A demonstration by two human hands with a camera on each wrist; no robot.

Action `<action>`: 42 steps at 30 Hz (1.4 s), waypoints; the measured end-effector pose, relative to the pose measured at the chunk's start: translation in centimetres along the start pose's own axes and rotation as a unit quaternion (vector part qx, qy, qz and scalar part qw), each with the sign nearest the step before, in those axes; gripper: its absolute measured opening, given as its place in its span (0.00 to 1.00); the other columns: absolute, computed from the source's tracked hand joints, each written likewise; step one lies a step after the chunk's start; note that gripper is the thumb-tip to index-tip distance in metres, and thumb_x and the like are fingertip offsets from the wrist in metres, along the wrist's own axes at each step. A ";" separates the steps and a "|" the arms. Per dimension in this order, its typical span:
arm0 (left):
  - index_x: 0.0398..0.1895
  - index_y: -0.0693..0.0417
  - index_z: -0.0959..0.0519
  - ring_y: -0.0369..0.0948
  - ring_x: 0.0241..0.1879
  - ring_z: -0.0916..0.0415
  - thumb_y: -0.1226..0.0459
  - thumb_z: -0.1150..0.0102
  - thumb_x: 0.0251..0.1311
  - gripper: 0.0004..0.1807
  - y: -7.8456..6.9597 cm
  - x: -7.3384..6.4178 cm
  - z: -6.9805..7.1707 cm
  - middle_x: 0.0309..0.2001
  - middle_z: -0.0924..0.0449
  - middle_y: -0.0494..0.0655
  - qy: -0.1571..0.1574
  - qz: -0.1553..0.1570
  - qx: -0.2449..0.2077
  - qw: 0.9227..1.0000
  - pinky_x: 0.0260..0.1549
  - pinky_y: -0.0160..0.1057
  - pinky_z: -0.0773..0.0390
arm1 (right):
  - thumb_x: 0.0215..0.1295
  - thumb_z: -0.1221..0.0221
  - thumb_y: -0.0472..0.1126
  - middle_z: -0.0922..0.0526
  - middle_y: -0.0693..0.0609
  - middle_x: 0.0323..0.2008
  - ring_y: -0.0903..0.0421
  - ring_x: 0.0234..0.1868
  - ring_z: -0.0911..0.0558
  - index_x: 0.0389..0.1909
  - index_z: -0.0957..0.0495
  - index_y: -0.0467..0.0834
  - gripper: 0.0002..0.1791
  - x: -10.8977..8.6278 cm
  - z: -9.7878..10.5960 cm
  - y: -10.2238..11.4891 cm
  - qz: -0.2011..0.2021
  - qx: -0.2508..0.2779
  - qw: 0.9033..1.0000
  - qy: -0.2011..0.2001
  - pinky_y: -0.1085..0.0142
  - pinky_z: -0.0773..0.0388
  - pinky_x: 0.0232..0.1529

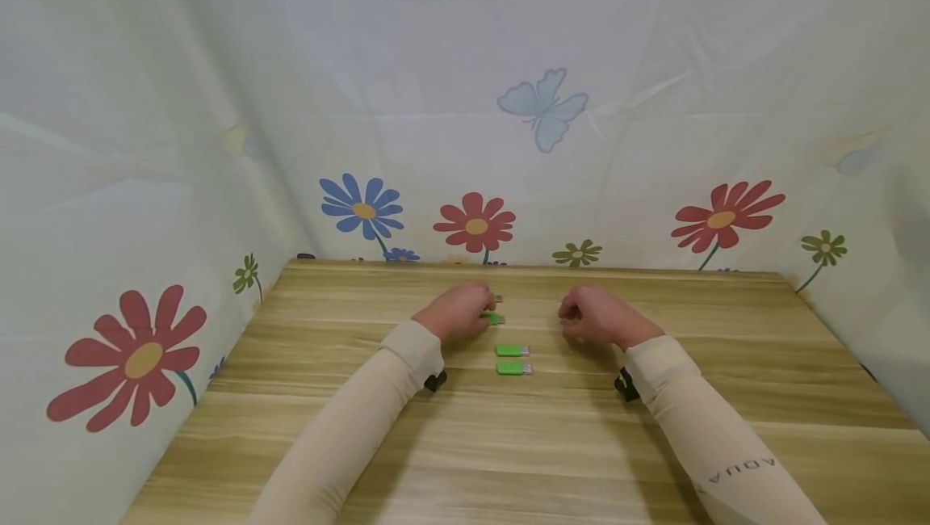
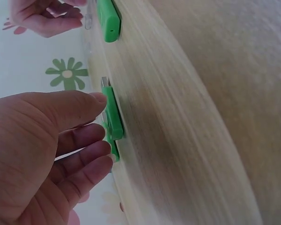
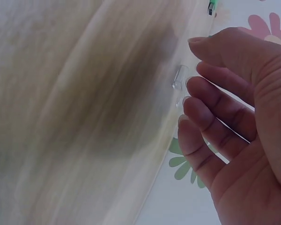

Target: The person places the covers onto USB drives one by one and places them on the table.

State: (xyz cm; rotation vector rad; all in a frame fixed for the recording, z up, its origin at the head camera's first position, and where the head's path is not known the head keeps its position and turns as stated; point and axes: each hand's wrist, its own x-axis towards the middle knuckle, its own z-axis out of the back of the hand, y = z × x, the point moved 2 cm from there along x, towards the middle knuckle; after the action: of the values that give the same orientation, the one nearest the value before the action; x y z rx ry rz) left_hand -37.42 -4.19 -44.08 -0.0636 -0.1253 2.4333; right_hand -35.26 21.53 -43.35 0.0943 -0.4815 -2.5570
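My left hand (image 1: 459, 313) is at two green USB flash drives lying on the wooden table. Its thumb tip is against or just beside the nearer drive (image 2: 113, 113), and the other fingers reach toward the farther drive (image 2: 114, 151), mostly hidden behind them. I cannot tell whether they press on it. Closer to me lie two more green drives (image 1: 512, 350) (image 1: 514, 368), side by side with metal plugs pointing right. My right hand (image 1: 599, 317) hovers at the right with loosely bent fingers, holding nothing. By its fingertips lies a small clear plastic cap (image 3: 180, 77), with another clear piece (image 3: 179, 101) partly hidden beyond.
The wood-grain table (image 1: 465, 444) ends at a pale flowered curtain (image 1: 407, 105) behind and on both sides. A dark strap or device (image 1: 626, 385) sits at the right wrist, and another (image 1: 436, 380) at the left.
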 end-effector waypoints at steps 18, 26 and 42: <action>0.38 0.53 0.15 0.40 0.35 0.29 0.61 0.35 0.68 0.05 -0.6 0.7 -0.5 0.41 0.18 0.44 0.013 0.016 0.023 1.000 0.42 0.35 0.25 | 0.59 0.33 0.34 0.13 0.43 0.43 0.52 0.42 0.17 0.45 0.14 0.36 0.13 0.4 0.0 -0.7 -0.018 -0.023 1.000 0.000 0.52 0.17 0.48; 0.37 0.53 0.15 0.39 0.37 0.28 0.62 0.35 0.67 0.04 -0.6 0.9 -0.5 0.44 0.16 0.45 0.014 0.013 0.025 0.999 0.44 0.35 0.23 | 0.59 0.35 0.33 0.17 0.50 0.32 0.56 0.31 0.26 0.34 0.15 0.39 0.04 0.8 0.1 -0.6 -0.022 -0.019 1.000 0.009 0.61 0.25 0.36; 0.33 0.52 0.15 0.40 0.35 0.28 0.61 0.35 0.68 0.07 -0.7 0.8 -0.4 0.37 0.18 0.43 0.011 0.011 0.017 1.000 0.43 0.35 0.24 | 0.58 0.36 0.34 0.16 0.52 0.31 0.58 0.31 0.23 0.31 0.15 0.42 0.03 1.1 -0.1 -0.8 -0.030 -0.028 0.999 0.014 0.61 0.23 0.36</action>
State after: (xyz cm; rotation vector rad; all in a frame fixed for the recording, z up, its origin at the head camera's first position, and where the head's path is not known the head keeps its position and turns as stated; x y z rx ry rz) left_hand -37.53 -3.11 -44.43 -0.0761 -0.0751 2.4543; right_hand -36.61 21.56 -43.68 0.1262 -0.4009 -2.6222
